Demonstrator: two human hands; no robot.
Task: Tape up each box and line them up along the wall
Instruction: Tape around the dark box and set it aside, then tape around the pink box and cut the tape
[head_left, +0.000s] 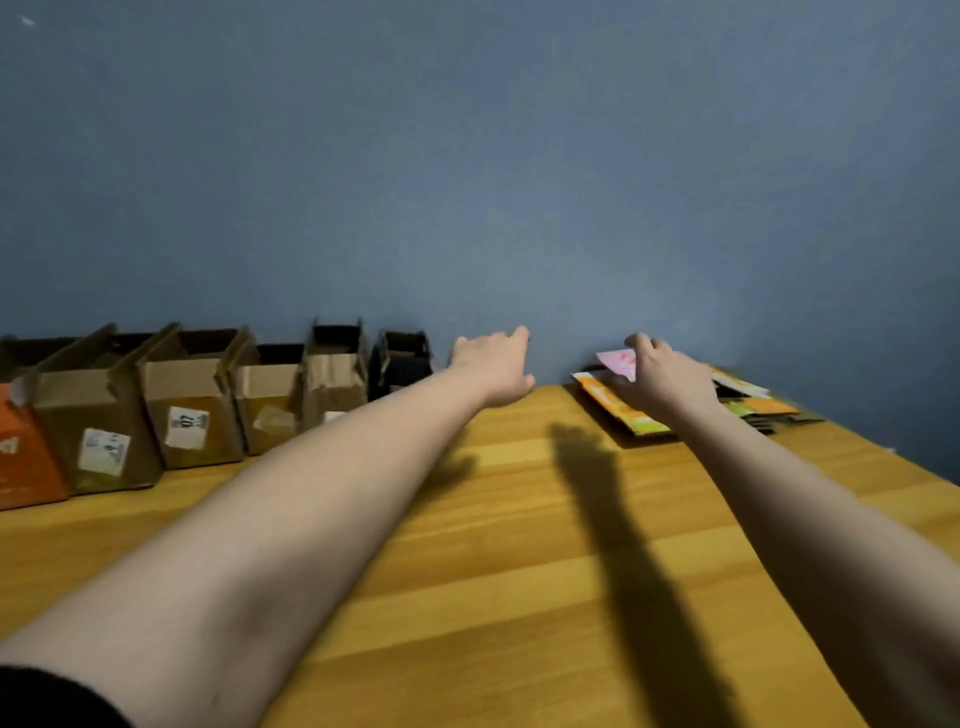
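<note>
Several open-topped boxes stand in a row against the blue wall at the left: an orange box (23, 452), brown cardboard boxes (192, 400) with white labels, and a small black box (402, 364) at the row's right end. My left hand (493, 364) reaches out just right of the black box, fingers relaxed and holding nothing. At the far right lies a stack of flattened colourful boxes (623, 410). My right hand (660, 374) is on that stack, its fingers curled on a pink flattened box (618, 361) whose edge is lifted.
The wooden table (519, 545) runs from the front edge to the blue wall (467, 182). Its right edge slants down past the flat stack. No tape roll shows.
</note>
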